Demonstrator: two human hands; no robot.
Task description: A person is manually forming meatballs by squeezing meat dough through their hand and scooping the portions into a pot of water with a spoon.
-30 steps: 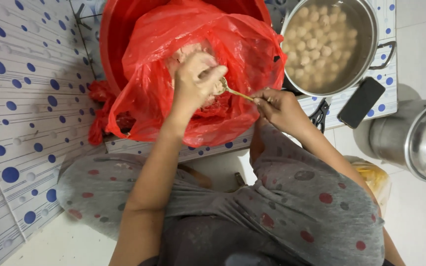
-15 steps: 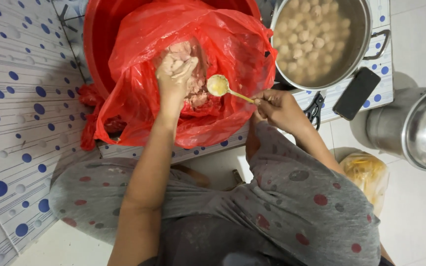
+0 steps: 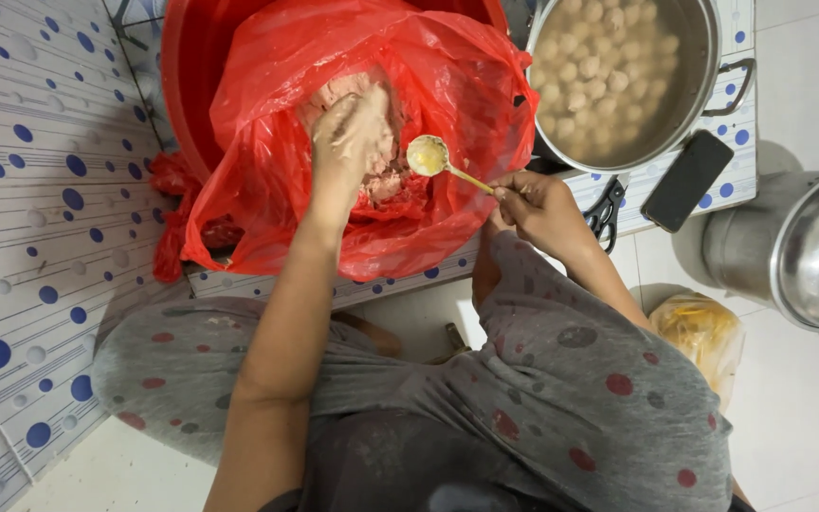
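A round red plastic basin (image 3: 187,104) lined with a crinkled red plastic bag (image 3: 457,104) fills the upper middle of the frame, holding pale pink meat paste (image 3: 386,175). Upper right, a steel pot of pale round meatballs (image 3: 618,81). The left hand (image 3: 348,142), smeared, closes on paste; the right hand (image 3: 542,209) pinches a small metal spoon (image 3: 428,156) just beside it.
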